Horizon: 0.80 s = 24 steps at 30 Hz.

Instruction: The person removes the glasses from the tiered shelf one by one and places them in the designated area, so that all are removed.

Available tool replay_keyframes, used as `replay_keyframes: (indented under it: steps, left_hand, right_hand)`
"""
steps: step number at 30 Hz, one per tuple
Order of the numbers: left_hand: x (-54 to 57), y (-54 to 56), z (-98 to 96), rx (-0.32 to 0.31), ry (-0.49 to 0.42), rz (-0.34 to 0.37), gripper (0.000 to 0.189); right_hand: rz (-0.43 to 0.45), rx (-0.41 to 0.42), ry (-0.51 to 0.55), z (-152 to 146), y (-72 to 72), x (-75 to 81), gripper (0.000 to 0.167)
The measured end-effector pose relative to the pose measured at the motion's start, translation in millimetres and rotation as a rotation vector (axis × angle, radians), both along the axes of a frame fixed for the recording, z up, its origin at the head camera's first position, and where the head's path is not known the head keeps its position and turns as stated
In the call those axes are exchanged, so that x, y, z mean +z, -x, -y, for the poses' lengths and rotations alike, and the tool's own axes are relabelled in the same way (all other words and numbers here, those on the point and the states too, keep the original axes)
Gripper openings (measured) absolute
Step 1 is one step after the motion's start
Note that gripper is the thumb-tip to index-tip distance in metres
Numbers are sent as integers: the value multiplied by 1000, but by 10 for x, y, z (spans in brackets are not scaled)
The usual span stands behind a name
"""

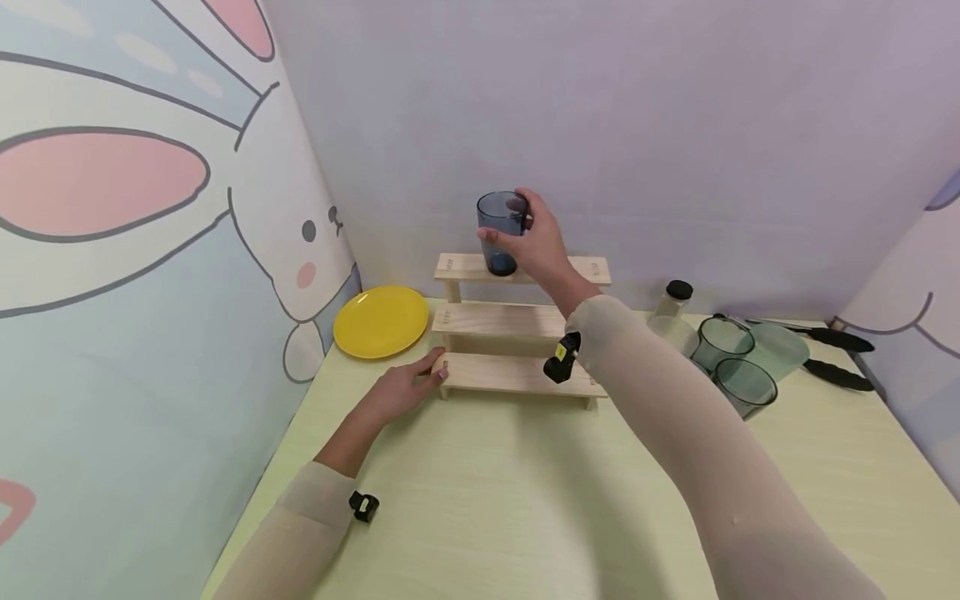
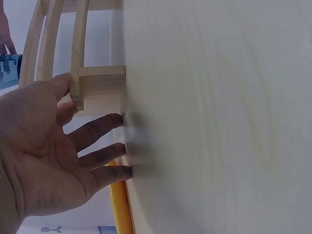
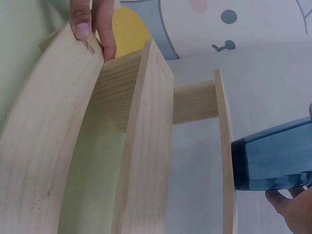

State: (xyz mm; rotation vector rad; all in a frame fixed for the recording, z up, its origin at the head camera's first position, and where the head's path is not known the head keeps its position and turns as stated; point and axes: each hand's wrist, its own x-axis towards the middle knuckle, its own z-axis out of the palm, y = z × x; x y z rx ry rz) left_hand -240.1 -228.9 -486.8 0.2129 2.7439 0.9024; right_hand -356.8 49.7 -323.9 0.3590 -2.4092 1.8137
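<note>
A three-step wooden rack (image 1: pixel 498 319) stands against the back wall. My right hand (image 1: pixel 543 247) grips a blue see-through cup (image 1: pixel 491 220), fingers on its far right side and thumb across its near side. The cup is upright at the top step, left of its middle; in the right wrist view the cup's dark base (image 3: pixel 240 165) appears to meet that board. My left hand (image 1: pixel 401 390) pinches the left end of the lowest step (image 2: pixel 77 87) between thumb and index finger. Its other fingers are spread, with their tips close to the tabletop.
Left of the rack lies a yellow plate (image 1: pixel 381 322). To the right stand greenish see-through cups (image 1: pixel 745 385), a black-capped bottle (image 1: pixel 672 302) and black-handled utensils (image 1: pixel 838 375), partly behind my right sleeve. Walls border the pale table (image 1: pixel 465 492) at the back and sides.
</note>
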Motion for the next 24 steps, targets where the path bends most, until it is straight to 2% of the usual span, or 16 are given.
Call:
replay_keyframes:
  steps: [11, 24]
  left_hand:
    - [5, -14, -16, 4, 1, 7, 73]
    - [-3, 9, -9, 1, 7, 7, 74]
  right_hand:
    - [-2, 15, -27, -27, 4, -4, 94]
    - [-57, 21, -71, -242, -74, 148, 86]
